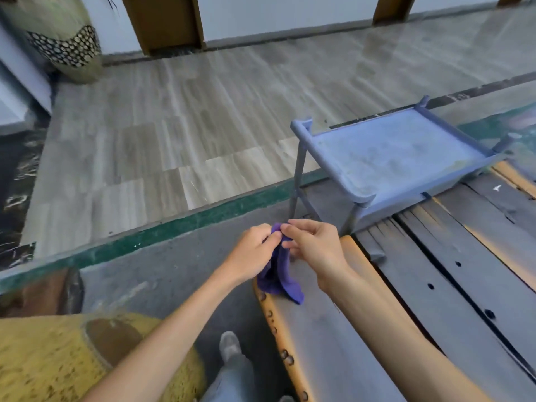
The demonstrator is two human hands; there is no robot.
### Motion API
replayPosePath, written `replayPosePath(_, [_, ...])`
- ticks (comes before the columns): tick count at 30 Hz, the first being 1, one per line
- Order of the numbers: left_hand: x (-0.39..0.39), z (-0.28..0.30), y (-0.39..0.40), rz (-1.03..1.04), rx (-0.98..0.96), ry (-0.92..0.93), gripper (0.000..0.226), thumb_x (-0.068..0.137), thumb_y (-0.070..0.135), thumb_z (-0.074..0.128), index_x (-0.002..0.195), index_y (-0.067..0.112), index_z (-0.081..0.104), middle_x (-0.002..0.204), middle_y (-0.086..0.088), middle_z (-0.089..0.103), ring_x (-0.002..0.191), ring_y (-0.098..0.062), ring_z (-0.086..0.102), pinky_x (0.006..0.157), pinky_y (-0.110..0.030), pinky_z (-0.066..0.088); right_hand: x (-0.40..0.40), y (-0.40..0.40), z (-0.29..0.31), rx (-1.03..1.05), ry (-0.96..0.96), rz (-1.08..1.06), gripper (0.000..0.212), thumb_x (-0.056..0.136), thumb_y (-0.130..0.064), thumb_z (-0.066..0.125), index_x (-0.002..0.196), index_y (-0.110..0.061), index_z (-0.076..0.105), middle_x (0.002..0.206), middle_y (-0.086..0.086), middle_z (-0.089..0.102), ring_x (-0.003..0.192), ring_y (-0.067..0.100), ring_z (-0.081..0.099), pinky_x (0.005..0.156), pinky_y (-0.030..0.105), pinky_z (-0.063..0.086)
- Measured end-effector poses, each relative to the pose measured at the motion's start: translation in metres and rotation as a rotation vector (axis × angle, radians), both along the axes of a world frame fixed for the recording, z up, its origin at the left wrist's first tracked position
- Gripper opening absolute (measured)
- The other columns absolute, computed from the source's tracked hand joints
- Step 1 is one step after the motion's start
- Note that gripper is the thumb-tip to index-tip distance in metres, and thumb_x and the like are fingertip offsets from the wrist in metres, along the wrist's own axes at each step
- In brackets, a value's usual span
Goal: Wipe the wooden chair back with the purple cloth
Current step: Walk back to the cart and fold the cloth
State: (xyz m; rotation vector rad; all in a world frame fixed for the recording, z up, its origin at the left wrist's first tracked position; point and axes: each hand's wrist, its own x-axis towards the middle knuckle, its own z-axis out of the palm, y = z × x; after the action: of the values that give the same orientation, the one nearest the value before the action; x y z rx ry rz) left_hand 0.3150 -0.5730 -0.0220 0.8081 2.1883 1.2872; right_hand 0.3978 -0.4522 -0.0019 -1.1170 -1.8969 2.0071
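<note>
The purple cloth (282,278) hangs between both hands above the wooden chair back (324,329), a dusty plank with an orange edge and round studs. My left hand (255,250) pinches the cloth's top edge from the left. My right hand (313,245) pinches the same top edge from the right, fingertips almost touching the left ones. The cloth's lower end drapes onto the plank's left edge. More dark, dusty wooden slats (464,271) of the chair run off to the right.
A blue plastic rack (385,158) stands just beyond the hands, at the chair's far end. A yellow patterned vase (58,361) is at lower left and another vase (63,39) at top left. Striped grey floor tiles (203,111) stretch ahead. My shoe (230,346) shows below.
</note>
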Motion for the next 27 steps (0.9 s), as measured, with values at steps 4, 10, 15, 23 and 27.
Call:
replayPosePath(4, [-0.065,-0.01,0.02,-0.182,0.041,-0.11,0.04,0.093,0.029,0.048,0.085,-0.006,0.063,0.091,-0.028,0.059,0.083,-0.021,0.054,0.082,-0.049,0.043,-0.054,0.014,-0.009,0.086,-0.033,-0.028,0.013,0.095,-0.018,0.071,0.106,-0.011,0.074,0.086,0.01,0.08,0.069,0.015,0.074,0.069,0.035,0.059])
replayPosePath(10, [-0.169,-0.025,0.04,-0.38,0.047,-0.02,0.017,0.088,0.024,0.074,0.096,0.009,0.069,0.092,-0.011,0.069,0.092,-0.034,0.067,0.084,-0.053,0.052,-0.138,0.042,-0.002,0.129,-0.05,0.045,0.031,0.103,-0.012,0.043,0.111,-0.015,0.072,0.07,0.0,0.077,0.071,0.017,0.076,0.068,0.027,0.062])
replayPosePath(15, [-0.259,-0.012,0.057,-0.567,-0.008,0.013,0.013,0.097,0.018,0.065,0.085,0.016,0.068,0.085,-0.003,0.056,0.081,-0.017,0.06,0.076,-0.041,0.047,-0.211,0.079,0.003,0.673,-0.224,0.11,0.036,0.081,-0.015,0.053,0.102,-0.037,0.073,0.106,-0.015,0.073,0.098,0.001,0.065,0.087,0.025,0.052])
replayPosePath(23, [-0.383,0.01,0.061,-0.465,0.115,-0.107,0.02,0.1,0.001,0.052,0.094,0.013,0.067,0.09,-0.001,0.064,0.086,-0.006,0.06,0.083,-0.026,0.045,-0.312,0.091,-0.033,0.353,-0.151,0.599,0.03,0.086,0.003,0.061,0.11,-0.009,0.073,0.107,0.013,0.075,0.103,0.026,0.071,0.099,0.044,0.053])
replayPosePath(27, [-0.447,0.006,0.063,-0.354,0.124,-0.195,0.019,0.103,0.011,0.05,0.097,0.012,0.068,0.089,0.004,0.072,0.084,-0.004,0.065,0.08,-0.025,0.049,-0.359,0.082,-0.063,0.274,-0.145,0.463,0.019,0.097,-0.012,0.07,0.115,-0.007,0.071,0.098,0.009,0.075,0.088,0.012,0.065,0.096,0.042,0.052])
